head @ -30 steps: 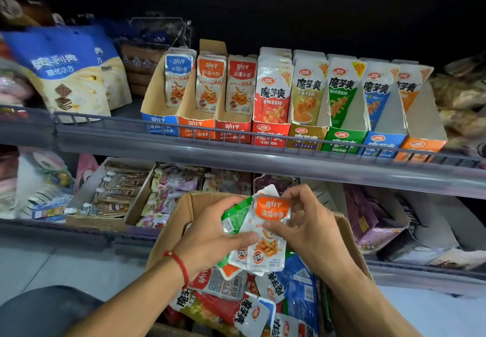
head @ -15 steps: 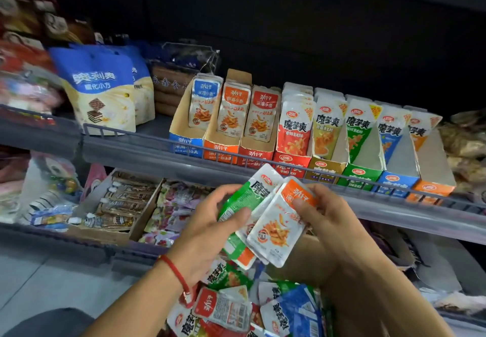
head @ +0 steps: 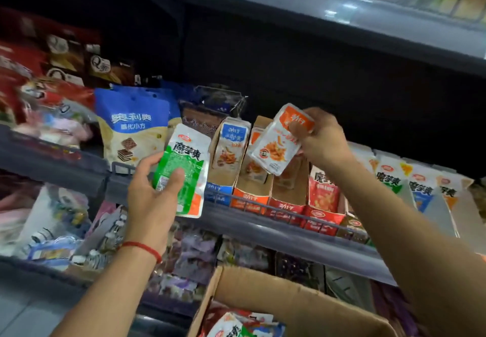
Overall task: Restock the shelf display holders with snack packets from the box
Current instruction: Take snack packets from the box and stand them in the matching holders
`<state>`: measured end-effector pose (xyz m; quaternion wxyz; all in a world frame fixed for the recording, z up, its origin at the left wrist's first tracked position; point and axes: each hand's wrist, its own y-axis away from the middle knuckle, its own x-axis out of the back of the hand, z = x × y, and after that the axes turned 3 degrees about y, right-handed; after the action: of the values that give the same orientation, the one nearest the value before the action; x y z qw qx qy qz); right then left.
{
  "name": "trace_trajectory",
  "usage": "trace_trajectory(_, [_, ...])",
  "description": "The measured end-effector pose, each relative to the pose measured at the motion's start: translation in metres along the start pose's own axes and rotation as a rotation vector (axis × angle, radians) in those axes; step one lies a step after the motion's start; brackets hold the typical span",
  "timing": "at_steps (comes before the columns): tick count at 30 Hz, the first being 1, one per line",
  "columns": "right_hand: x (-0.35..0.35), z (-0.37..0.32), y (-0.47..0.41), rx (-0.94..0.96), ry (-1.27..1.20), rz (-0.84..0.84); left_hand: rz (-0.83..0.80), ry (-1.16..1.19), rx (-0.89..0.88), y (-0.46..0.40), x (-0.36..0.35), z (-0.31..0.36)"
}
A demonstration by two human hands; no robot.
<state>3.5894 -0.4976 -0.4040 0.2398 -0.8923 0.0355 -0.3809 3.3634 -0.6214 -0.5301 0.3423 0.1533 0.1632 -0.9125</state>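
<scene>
My right hand [head: 319, 136] pinches orange-topped snack packets [head: 276, 145] by their top edge, tilted just above the orange cardboard display holder [head: 249, 195] on the middle shelf. My left hand [head: 151, 192] grips a green packet [head: 184, 170] upright in front of the shelf rail, left of the blue holder [head: 219, 192]. The red holder [head: 288, 206] stands to the right of the orange one. The brown cardboard box [head: 289, 300] with several loose packets sits low at the bottom centre.
More holders with green, blue and orange packets [head: 420, 186] run along the shelf to the right. A blue and white wafer bag [head: 131, 128] stands left of the holders. A wire rail [head: 263, 202] fronts the shelf. Lower shelf trays [head: 184, 257] hold purple and mixed sweets.
Both hands rose from over the box to shelf height and parted. The right hand carried the orange packets up to the orange holder; the left kept the green packet, further left.
</scene>
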Motion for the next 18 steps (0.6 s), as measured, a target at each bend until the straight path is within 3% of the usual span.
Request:
trace_trajectory(4, [-0.030,-0.003,-0.029,-0.027,0.199,-0.065,0.031,0.022,0.011,-0.009,0.009,-0.007])
trace_trajectory(10, [-0.061,0.005,-0.034,-0.063,0.150,-0.084,0.005,0.089,0.063,-0.010,0.002,-0.006])
trace_trajectory(18, [-0.064,0.021,-0.027,0.111,0.467,-0.237,-0.042,0.092,0.091,-0.002,-0.007,-0.003])
